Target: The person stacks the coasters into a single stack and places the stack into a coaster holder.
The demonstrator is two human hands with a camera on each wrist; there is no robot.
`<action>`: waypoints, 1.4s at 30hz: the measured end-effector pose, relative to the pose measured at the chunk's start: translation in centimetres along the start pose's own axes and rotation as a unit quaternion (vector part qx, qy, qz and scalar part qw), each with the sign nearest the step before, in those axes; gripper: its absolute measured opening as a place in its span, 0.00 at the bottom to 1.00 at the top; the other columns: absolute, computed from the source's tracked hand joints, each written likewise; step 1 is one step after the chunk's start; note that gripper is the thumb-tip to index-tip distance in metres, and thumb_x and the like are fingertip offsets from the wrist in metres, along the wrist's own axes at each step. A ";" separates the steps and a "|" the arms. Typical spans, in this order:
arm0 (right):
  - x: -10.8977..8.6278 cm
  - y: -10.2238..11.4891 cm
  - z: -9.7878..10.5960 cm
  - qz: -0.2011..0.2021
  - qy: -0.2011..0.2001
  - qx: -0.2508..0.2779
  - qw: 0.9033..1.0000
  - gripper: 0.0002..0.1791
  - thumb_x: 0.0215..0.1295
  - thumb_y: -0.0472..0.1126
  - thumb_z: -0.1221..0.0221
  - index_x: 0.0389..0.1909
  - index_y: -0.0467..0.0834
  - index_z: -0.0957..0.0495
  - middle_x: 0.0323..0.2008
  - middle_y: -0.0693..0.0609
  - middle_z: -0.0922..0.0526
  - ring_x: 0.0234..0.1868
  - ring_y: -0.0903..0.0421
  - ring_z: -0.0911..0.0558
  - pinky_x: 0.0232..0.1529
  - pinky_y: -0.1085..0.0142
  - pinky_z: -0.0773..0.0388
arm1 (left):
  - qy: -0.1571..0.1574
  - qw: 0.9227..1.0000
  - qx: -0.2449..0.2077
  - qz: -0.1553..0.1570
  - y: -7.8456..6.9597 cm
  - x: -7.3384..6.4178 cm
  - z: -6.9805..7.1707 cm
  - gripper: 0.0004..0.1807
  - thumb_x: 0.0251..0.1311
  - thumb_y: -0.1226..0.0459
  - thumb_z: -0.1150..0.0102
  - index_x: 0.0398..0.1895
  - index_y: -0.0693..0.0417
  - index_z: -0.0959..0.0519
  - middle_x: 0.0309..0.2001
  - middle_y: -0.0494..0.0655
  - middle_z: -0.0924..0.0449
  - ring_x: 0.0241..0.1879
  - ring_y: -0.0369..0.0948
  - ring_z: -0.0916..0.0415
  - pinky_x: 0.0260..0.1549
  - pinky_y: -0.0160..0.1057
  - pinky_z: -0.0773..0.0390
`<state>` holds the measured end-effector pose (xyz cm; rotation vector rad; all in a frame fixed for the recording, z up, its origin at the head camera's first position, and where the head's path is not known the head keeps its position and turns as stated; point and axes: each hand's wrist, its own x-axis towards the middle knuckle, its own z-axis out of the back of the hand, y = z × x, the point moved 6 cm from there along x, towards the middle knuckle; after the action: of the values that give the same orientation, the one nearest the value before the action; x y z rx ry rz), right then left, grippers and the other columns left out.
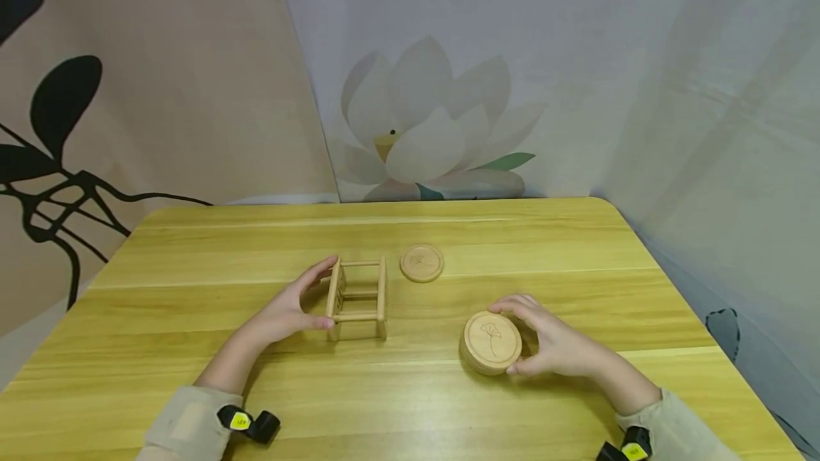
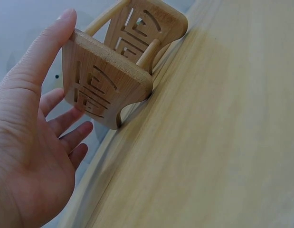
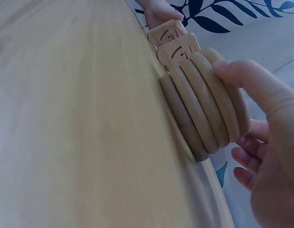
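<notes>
My left hand grips a small wooden coaster rack by its near-left panel, thumb on one edge and index finger at the other. In the left wrist view the rack's panels have cut-out line patterns and round bars join them. The rack stands on the table. My right hand holds a stack of round wooden coasters from its right side, thumb and fingers around the rim. A ginkgo leaf is engraved on the top coaster. In the right wrist view the thumb presses the upper coasters of the stack.
One more round coaster lies flat behind and to the right of the rack. The wooden table reaches a fabric backdrop printed with a lotus. Small black wrist cameras sit on both cuffs.
</notes>
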<state>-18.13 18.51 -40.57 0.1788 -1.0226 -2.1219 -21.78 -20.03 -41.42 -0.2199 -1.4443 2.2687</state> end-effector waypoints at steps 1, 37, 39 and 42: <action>0.0 0.0 0.0 0.000 0.002 0.000 1.000 0.46 0.40 0.44 0.25 0.65 0.44 0.34 0.61 0.53 0.34 0.62 0.52 0.36 0.61 0.49 0.37 | 0.001 1.000 0.000 0.000 0.0 0.0 0.0 0.56 0.46 0.63 0.26 0.76 0.46 0.51 0.72 0.57 0.49 0.69 0.63 0.57 0.61 0.70 0.58; 9.5 -3.9 4.0 -0.039 0.010 -0.003 0.999 0.40 0.54 0.37 0.30 0.67 0.38 0.36 0.64 0.43 0.33 0.62 0.43 0.35 0.60 0.41 0.39 | 0.007 1.000 -0.006 -0.030 -0.1 0.1 0.1 0.56 0.46 0.60 0.26 0.76 0.48 0.51 0.73 0.55 0.49 0.69 0.60 0.54 0.64 0.65 0.56; 10.1 -4.1 3.8 -0.041 0.017 -0.003 0.999 0.40 0.53 0.38 0.30 0.67 0.38 0.36 0.64 0.43 0.33 0.62 0.43 0.34 0.61 0.41 0.39 | 0.007 1.000 -0.008 -0.029 -0.1 0.1 0.2 0.56 0.46 0.60 0.26 0.76 0.49 0.51 0.73 0.55 0.49 0.70 0.60 0.54 0.64 0.66 0.57; 11.0 -4.4 3.5 -0.047 0.029 -0.002 0.998 0.41 0.52 0.39 0.29 0.67 0.40 0.35 0.64 0.45 0.33 0.61 0.45 0.34 0.62 0.43 0.39 | 0.008 1.000 -0.009 -0.028 -0.1 0.1 0.2 0.56 0.46 0.60 0.26 0.76 0.49 0.51 0.73 0.54 0.50 0.70 0.60 0.54 0.63 0.66 0.57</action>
<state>-29.84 14.76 -39.30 0.2908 -0.9935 -2.1888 -21.88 -20.12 -41.28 -0.1997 -1.4455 2.2059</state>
